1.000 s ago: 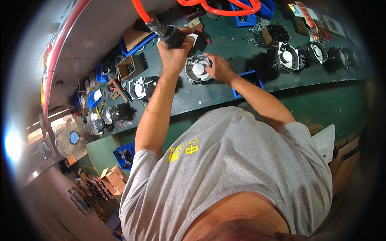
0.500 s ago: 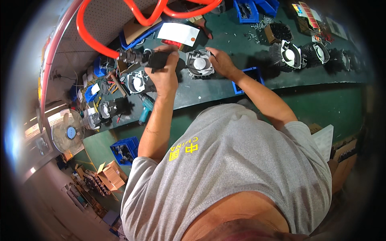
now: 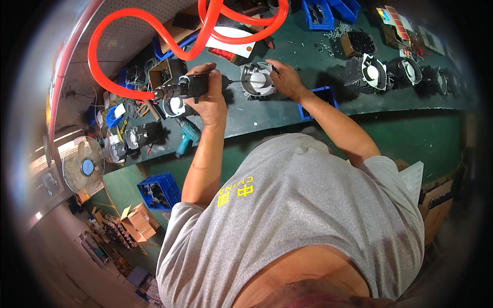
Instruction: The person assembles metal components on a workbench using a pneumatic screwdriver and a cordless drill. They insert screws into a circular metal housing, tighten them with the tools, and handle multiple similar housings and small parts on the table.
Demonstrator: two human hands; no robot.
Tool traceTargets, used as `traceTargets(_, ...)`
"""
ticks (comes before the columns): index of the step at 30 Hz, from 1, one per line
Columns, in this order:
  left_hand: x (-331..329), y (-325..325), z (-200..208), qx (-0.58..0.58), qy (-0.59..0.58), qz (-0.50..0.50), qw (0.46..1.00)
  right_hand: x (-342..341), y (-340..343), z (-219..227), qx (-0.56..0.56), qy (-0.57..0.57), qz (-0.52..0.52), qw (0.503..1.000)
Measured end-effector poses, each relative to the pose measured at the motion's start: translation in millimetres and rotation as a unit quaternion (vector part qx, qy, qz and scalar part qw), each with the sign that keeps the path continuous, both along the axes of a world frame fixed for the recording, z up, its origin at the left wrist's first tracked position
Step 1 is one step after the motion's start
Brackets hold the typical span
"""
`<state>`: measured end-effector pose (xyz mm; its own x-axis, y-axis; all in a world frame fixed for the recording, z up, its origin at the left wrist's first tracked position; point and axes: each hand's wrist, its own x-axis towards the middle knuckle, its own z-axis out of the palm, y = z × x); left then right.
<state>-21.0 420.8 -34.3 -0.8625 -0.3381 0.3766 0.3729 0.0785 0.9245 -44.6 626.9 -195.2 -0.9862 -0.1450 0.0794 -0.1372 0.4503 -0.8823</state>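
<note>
My left hand (image 3: 212,100) is closed around a black pneumatic screwdriver (image 3: 195,85) that lies nearly level and points right. A red coiled air hose (image 3: 120,91) joins its back end. Its thin bit reaches over the left part of a grey metal housing (image 3: 250,91) with a round white centre (image 3: 258,79). Whether the tip touches a screw is too small to tell. At the housing's right rim my right hand (image 3: 287,82) grips the edge, fingers bent. Behind the screwdriver, partly hidden, stands a similar housing with a white centre (image 3: 176,106).
A teal cordless drill (image 3: 186,138) lies at the bench's front edge. Blue bins (image 3: 317,15), loose screws (image 3: 324,46) and a box of black parts (image 3: 358,43) are at the back. More finned housings (image 3: 372,72) stand right; a blue tray (image 3: 328,92) sits near my right forearm.
The screwdriver and my left hand have shifted slightly down, and its bit now shows over the housing. The red hose's loops have swung and spread lower. My right hand stays at the rim.
</note>
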Motion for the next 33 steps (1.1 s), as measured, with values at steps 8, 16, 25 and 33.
traceTargets(8,-15.3,-7.3,16.4,-0.066,-0.08,-0.12,0.987,0.7,-0.3,-4.8,-0.004,0.074,-0.009,0.997)
traceTargets(16,-25.6,-4.8,8.9,-0.05,-0.094,-0.165,0.981,1.0,-1.1,-3.1,0.002,0.059,-0.003,0.998)
traceTargets(25,-27.5,-6.4,13.1,-0.113,-0.1,-0.196,0.969,-2.6,-1.5,-16.9,0.022,0.101,-0.011,0.995)
traceTargets(33,-35.7,10.6,9.5,-0.029,-0.095,-0.136,0.986,-0.2,0.2,-14.3,0.004,0.101,-0.035,0.994)
